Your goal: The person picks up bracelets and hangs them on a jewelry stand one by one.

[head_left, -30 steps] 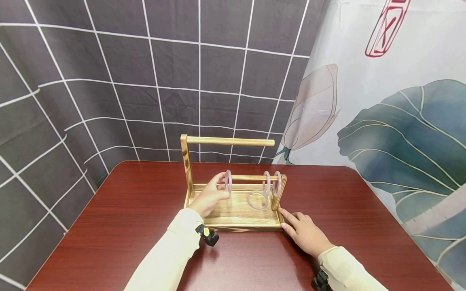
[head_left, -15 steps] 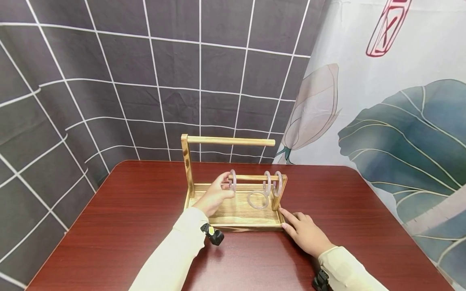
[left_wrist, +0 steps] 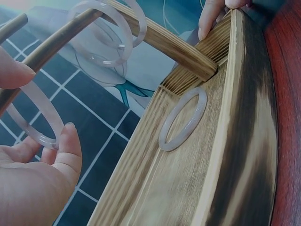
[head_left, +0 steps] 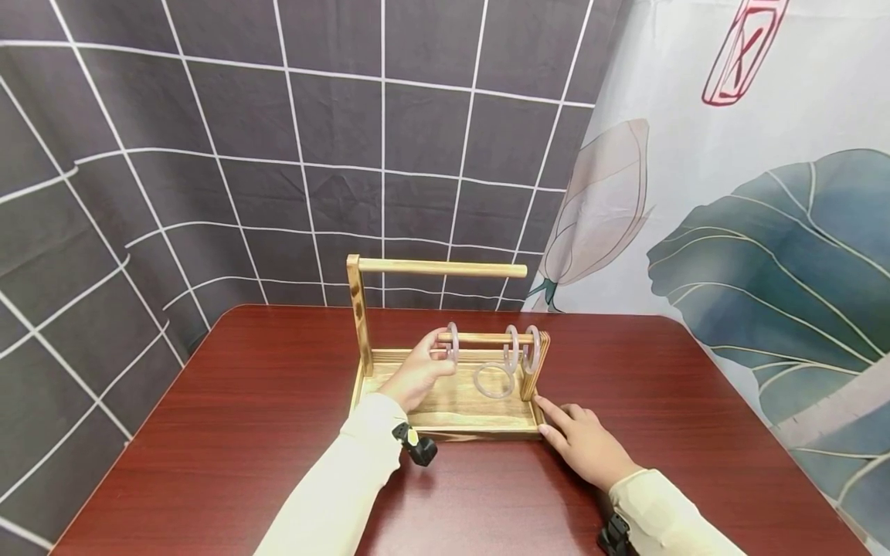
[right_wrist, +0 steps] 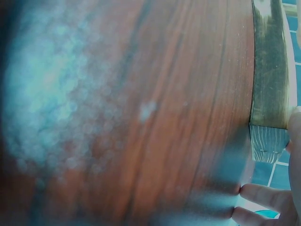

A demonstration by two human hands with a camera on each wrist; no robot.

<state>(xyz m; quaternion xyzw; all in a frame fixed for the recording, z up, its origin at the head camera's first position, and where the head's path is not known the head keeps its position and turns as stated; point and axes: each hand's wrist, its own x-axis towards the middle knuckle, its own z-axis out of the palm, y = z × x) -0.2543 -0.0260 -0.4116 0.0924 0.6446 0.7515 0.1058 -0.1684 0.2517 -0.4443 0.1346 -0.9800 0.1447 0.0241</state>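
Note:
My left hand (head_left: 420, 372) pinches a pale translucent bangle (left_wrist: 51, 113) between thumb and fingers. That bangle encircles the lower rod (head_left: 480, 338) of a wooden stand, near the rod's free left end. Two similar bangles hang further right on this rod, one bangle (head_left: 511, 351) slightly apart from the bangle (head_left: 532, 351) by the short post. A loose bangle (left_wrist: 203, 101) lies in the stand's tray (head_left: 459, 422). Fingers extended, my right hand (head_left: 587, 444) touches the tray's right end near the front corner. The right wrist view shows only part of its fingers.
A longer upper rod (head_left: 445, 268) juts rightward from the tall left post (head_left: 361, 324), above the lower rod. The stand sits on a reddish-brown table (head_left: 264, 386). Dark checked cloth (head_left: 334, 201) hangs behind, with a lotus-print cloth (head_left: 737, 232) at right.
My left hand has moved slightly right, carrying its bangle from the lower rod's free end a short way along the rod. My right hand has stayed at the tray's right end.

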